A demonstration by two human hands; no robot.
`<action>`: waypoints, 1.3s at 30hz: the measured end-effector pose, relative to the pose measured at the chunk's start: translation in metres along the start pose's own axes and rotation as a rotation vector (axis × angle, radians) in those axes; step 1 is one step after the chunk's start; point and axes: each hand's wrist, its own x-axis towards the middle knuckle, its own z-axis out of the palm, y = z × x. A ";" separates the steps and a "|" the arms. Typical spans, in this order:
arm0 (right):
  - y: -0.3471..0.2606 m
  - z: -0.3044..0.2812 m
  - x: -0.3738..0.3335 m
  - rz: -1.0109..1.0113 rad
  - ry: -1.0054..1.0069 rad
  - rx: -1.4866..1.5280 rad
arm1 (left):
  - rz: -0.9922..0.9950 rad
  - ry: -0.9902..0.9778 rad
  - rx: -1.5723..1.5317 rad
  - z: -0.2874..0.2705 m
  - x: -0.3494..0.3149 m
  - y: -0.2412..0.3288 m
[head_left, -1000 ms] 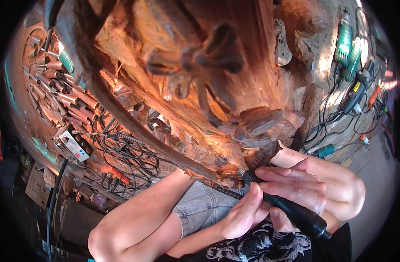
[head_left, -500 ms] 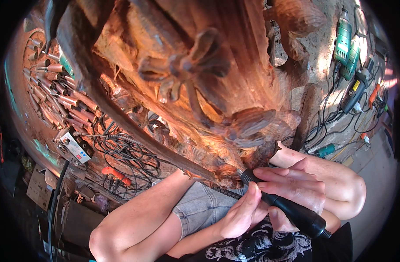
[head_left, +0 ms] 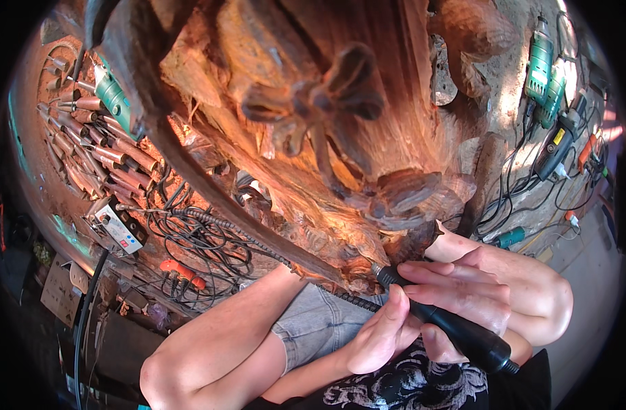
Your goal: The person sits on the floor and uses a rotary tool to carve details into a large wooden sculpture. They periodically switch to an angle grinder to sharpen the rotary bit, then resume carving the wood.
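Note:
My right hand (head_left: 463, 294) is closed around a black rotary carving handpiece (head_left: 463, 335), its fingers lying along the grip. At the front, the metal tip touches or nearly touches the lower edge of a large reddish-brown wood carving (head_left: 395, 82). A flower shape (head_left: 309, 102) stands out in relief on the carving. My left hand (head_left: 374, 342) meets the handpiece from the left, thumb up against its side; its fingers are partly hidden behind the tool. The tip's contact point is small and hard to make out.
Many wooden-handled chisels (head_left: 101, 150) lie at the left beside a green power tool (head_left: 111, 99). Below them stand a control box (head_left: 118, 229), tangled black cables (head_left: 197, 239) and an orange plug (head_left: 180, 272). Green power tools (head_left: 540, 65) and a black one (head_left: 559, 147) lie at right.
The wood carving has shifted slightly to the right in view, uncovering more of the green tool at the left. Both hands and the handpiece stay almost in place.

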 end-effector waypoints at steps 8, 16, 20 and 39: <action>0.005 0.012 -0.030 0.142 0.122 -0.016 | -0.021 0.007 0.018 0.001 0.006 -0.004; 0.001 0.009 -0.024 0.109 0.133 -0.082 | -0.036 0.000 0.018 0.002 0.005 0.001; 0.004 0.001 -0.005 -0.068 0.176 -0.144 | -0.049 0.005 0.016 0.003 0.008 0.003; 0.005 -0.006 0.013 -0.188 0.085 -0.038 | -0.049 -0.021 -0.017 0.003 0.004 0.005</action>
